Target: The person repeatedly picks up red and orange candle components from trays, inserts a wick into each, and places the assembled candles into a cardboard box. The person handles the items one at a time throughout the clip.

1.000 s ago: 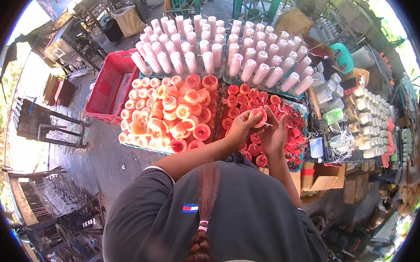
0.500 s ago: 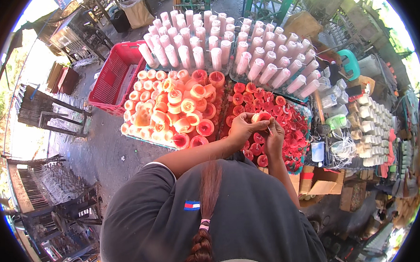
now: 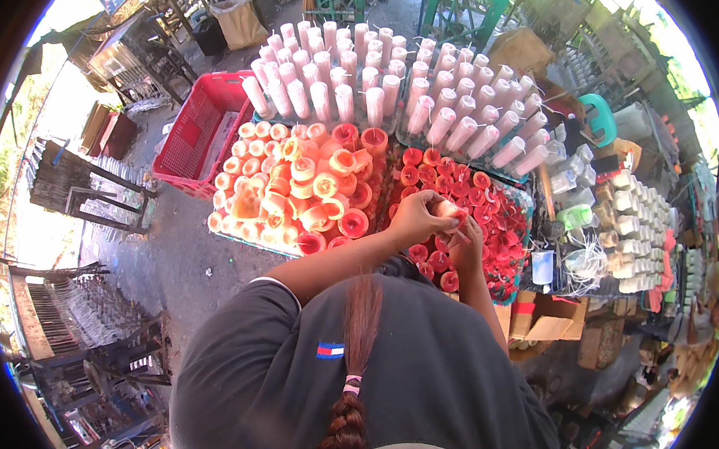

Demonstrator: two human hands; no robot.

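Both hands meet over the near part of a tray of small red candles [image 3: 488,219]. My left hand [image 3: 418,220] is closed round a small red and pale candle [image 3: 449,210], tilted so that its pale side shows. Against the lower edge of that candle, my right hand [image 3: 465,245] presses its bent fingers together; its fingertips are partly hidden. Left of the hands, a pile of hollow orange and red wax cups [image 3: 313,182] covers another tray. Behind both trays stand rows of tall pale pink pillar candles [image 3: 344,101] with white wicks.
A red plastic crate [image 3: 191,135] stands at the back left. On the right are a bundle of white string [image 3: 583,264], a clear cup [image 3: 542,268], stacked pale blocks [image 3: 636,228] and a teal stool [image 3: 598,118]. An open cardboard box [image 3: 552,316] sits below the table edge.
The candle has turned: its red hollow top faced up before, and now its pale side shows. Both hands have shifted slightly, with the right fingers closer against the candle.
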